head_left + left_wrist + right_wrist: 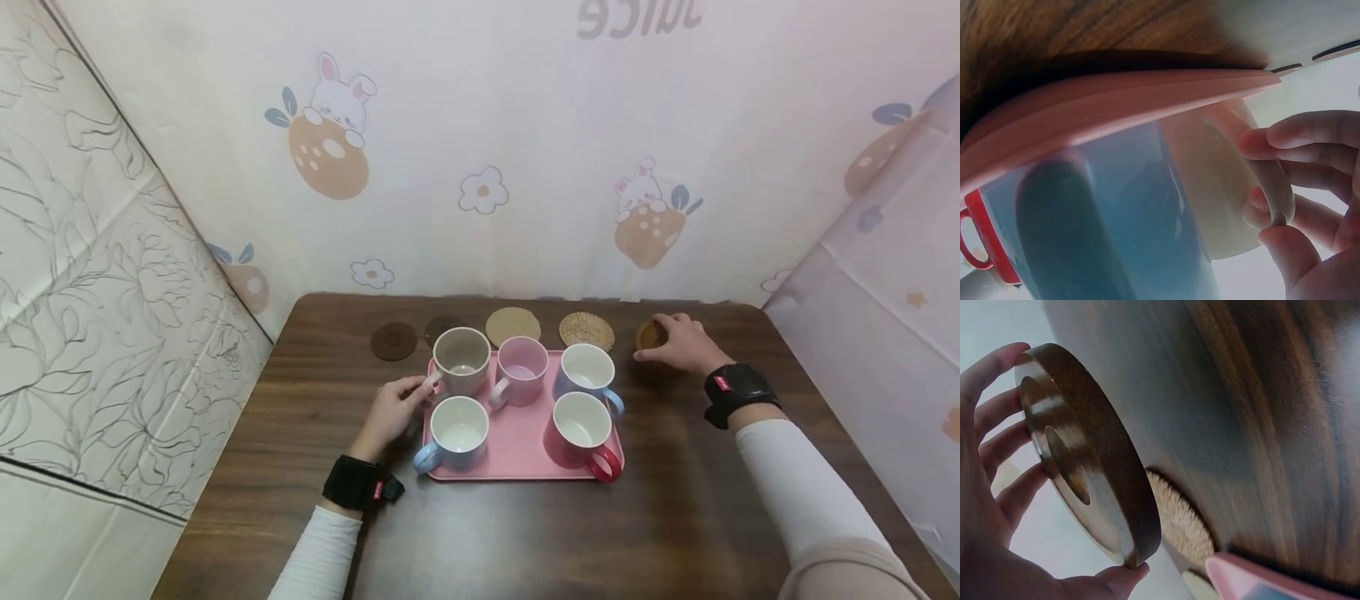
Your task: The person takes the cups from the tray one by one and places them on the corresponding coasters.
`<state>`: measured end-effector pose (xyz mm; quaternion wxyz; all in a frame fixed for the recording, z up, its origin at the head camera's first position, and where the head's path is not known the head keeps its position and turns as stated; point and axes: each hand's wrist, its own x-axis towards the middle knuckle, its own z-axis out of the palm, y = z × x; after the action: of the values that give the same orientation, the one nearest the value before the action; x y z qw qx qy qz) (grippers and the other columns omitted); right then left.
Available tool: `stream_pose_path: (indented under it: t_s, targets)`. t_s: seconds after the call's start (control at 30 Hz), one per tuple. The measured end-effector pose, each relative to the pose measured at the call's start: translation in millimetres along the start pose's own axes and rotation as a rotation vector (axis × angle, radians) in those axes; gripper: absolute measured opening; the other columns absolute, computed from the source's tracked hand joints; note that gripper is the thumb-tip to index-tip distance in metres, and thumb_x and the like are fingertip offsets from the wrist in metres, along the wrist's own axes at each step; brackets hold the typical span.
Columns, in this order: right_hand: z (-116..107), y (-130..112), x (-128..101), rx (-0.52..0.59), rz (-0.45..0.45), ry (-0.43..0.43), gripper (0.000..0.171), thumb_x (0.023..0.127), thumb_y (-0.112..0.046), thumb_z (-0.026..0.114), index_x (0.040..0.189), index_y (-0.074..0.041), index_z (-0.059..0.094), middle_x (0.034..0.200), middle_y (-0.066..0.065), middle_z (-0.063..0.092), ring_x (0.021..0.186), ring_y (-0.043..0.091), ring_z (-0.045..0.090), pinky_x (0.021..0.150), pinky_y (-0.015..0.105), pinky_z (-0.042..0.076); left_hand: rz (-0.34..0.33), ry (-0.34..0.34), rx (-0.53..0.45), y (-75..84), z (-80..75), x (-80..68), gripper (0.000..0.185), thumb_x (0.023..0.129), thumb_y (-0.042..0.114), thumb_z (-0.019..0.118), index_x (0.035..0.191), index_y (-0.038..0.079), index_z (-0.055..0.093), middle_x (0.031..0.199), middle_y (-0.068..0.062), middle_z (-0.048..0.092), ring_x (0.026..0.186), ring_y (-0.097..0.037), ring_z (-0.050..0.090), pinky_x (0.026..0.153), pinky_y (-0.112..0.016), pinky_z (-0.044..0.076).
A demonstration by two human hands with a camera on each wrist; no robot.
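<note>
A pink tray (525, 454) on the dark wooden table (525, 533) carries several mugs. My left hand (392, 410) pinches the handle of the beige mug (461, 358) at the tray's back left; in the left wrist view fingers (1285, 140) curl round that handle (1275, 187). Beside it stand a pink mug (521, 369), a white mug with a blue handle (588, 372), a light blue mug (456, 432) and a red mug (583, 429). My right hand (675, 342) grips a round brown wooden coaster (649, 335) at the back right, fingers round its rim (1094, 450).
Behind the tray lies a row of coasters: two dark ones (393, 340), a cork one (513, 325) and a woven one (587, 330). Patterned cloth walls (480, 150) close in the table at the back and both sides.
</note>
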<state>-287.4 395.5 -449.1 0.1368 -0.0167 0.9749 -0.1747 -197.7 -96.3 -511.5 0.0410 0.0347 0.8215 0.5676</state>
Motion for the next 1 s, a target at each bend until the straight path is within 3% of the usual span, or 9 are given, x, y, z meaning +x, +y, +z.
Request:
stream_pose_path:
  t_s: [0.23, 0.5, 0.73, 1.0]
  targets:
    - [17.6, 12.4, 24.4, 0.006, 0.014, 0.001, 0.102, 0.081, -0.057, 0.07, 0.146, 0.009, 0.027, 0.137, 0.039, 0.03, 0.115, 0.05, 0.032, 0.085, 0.063, 0.043, 0.022, -0.019, -0.032, -4.2, 1.2, 1.2, 0.024, 0.096, 0.021, 0.063, 0.109, 0.003, 0.072, 0.093, -0.017, 0.074, 0.081, -0.028, 0.071, 0.075, -0.039, 0.057]
    - [27.6, 14.2, 43.4, 0.008, 0.02, -0.043, 0.106, 0.078, -0.06, 0.07, 0.144, 0.012, 0.028, 0.134, 0.04, 0.034, 0.114, 0.053, 0.034, 0.088, 0.066, 0.041, 0.026, 0.011, -0.02, -3.8, -0.1, 0.9, 0.022, 0.095, 0.02, 0.063, 0.108, 0.004, 0.072, 0.09, -0.014, 0.074, 0.078, -0.022, 0.07, 0.071, -0.031, 0.056]
    - [34.6, 20.1, 50.5, -0.002, 0.043, -0.068, 0.109, 0.076, -0.063, 0.07, 0.144, 0.011, 0.027, 0.135, 0.04, 0.031, 0.115, 0.054, 0.031, 0.088, 0.069, 0.04, 0.02, 0.006, -0.083, -3.6, 2.1, 0.7, 0.025, 0.096, 0.019, 0.062, 0.11, 0.0, 0.071, 0.097, -0.021, 0.073, 0.082, -0.032, 0.072, 0.077, -0.044, 0.058]
    - [37.6, 21.6, 51.5, -0.012, 0.05, -0.068, 0.109, 0.077, -0.065, 0.068, 0.147, 0.008, 0.025, 0.139, 0.041, 0.027, 0.118, 0.055, 0.03, 0.091, 0.072, 0.038, 0.034, 0.018, -0.039, -3.7, -0.4, 1.0, 0.025, 0.096, 0.02, 0.063, 0.108, 0.001, 0.071, 0.093, -0.019, 0.073, 0.082, -0.027, 0.069, 0.074, -0.039, 0.057]
